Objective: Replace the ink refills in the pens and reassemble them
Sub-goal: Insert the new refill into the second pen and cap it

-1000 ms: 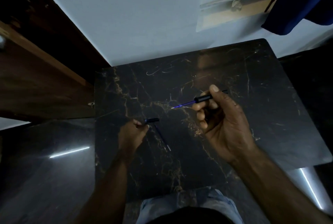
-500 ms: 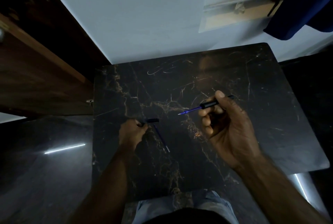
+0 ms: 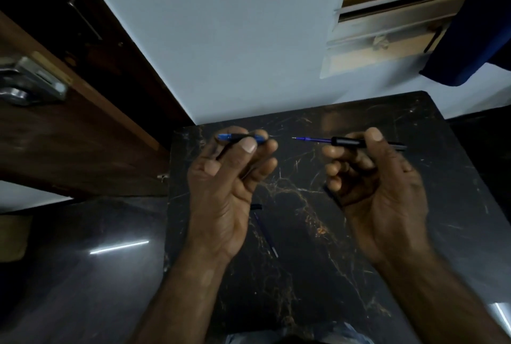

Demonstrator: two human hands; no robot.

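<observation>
A: So, where does the job stand?

B: Right hand (image 3: pixel 378 177) grips a black pen barrel (image 3: pixel 349 142), a thin blue-violet ink refill (image 3: pixel 312 139) sticking out of its front end, tip pointing left. Refill looks seated; nose piece not on yet.

A: And the left hand (image 3: pixel 229 175)?

B: Pinches a short blue-and-black pen part (image 3: pixel 240 138) between thumb and fingers, level with the refill tip, a clear gap between them. Likely the front section, but I cannot tell for certain.

A: Anything left on the black marble tabletop (image 3: pixel 414 233)?

B: A loose slim refill (image 3: pixel 265 234) lies below the left hand, a small black piece (image 3: pixel 255 207) near its top end. Judging by that, one pen is near closing, more work waits
</observation>
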